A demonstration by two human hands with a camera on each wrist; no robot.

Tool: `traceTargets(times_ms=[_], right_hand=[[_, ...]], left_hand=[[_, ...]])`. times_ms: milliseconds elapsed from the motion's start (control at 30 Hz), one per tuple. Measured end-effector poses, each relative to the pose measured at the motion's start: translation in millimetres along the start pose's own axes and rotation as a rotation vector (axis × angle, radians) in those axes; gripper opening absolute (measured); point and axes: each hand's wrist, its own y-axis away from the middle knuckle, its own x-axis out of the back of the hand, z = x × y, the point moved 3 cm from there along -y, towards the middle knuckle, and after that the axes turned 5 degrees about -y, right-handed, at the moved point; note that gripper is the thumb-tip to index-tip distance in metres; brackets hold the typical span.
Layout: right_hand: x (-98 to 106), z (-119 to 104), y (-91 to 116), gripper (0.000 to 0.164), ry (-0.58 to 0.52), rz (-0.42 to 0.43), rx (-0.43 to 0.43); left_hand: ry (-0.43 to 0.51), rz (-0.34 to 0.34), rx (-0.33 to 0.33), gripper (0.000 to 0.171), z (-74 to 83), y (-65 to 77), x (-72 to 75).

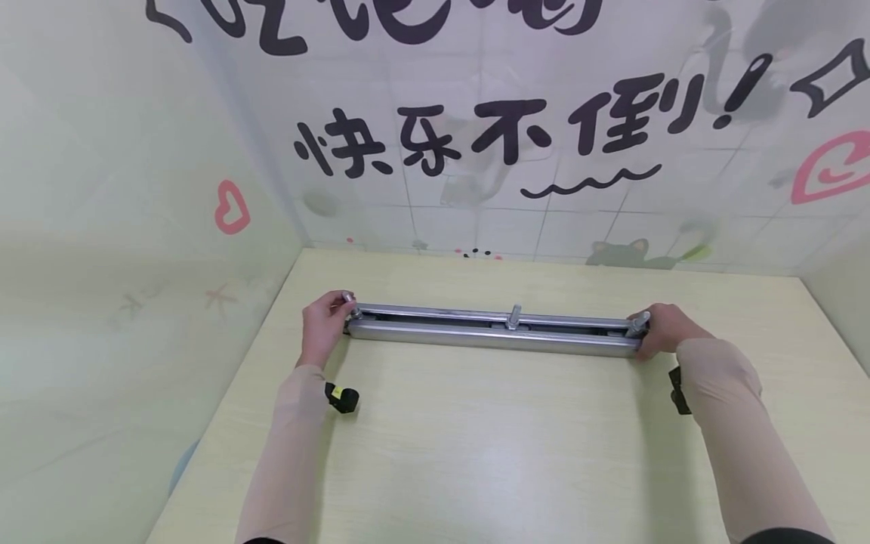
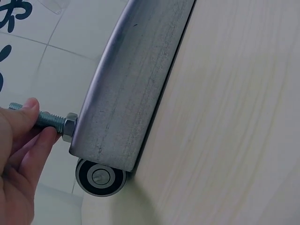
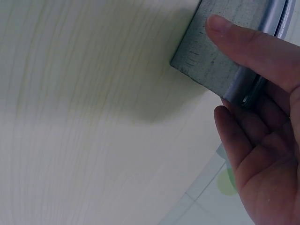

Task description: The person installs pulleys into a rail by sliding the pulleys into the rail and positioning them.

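A long C-shaped steel channel rail point(image 1: 476, 338) lies across the table, its slot facing up. At its left end, my left hand point(image 1: 322, 325) pinches a threaded bolt point(image 2: 50, 121) between thumb and fingers. A hex nut point(image 2: 69, 126) sits at the bolt's base, and a bearing roller point(image 2: 101, 177) shows just outside the rail's end. My right hand point(image 1: 666, 329) grips the opposite end, thumb on the front face and fingers behind. Two more bolts stick up from the slot: a middle bolt point(image 1: 514, 316) and a right bolt point(image 1: 639, 323) beside that hand.
The pale wood-grain table point(image 1: 489, 438) meets a back wall sheet point(image 1: 469, 219) printed with black characters. Another sheet point(image 1: 136, 302) borders the left side. Small black wrist cameras point(image 1: 343, 399) hang at both forearms.
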Motion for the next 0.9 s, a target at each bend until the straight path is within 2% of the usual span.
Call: traceTargets(times_ms=[267, 900], right_hand=[[0, -9, 4, 0.073, 0.015, -0.041, -0.043], [3, -11, 6, 0.071, 0.008, -0.032, -0.028]], left_hand=[[-0.023, -0.009, -0.01, 0.023, 3.1, 0.1, -2.5], [-0.057, -0.059, -0.066, 0.02, 15.2, -1.1, -9.6]])
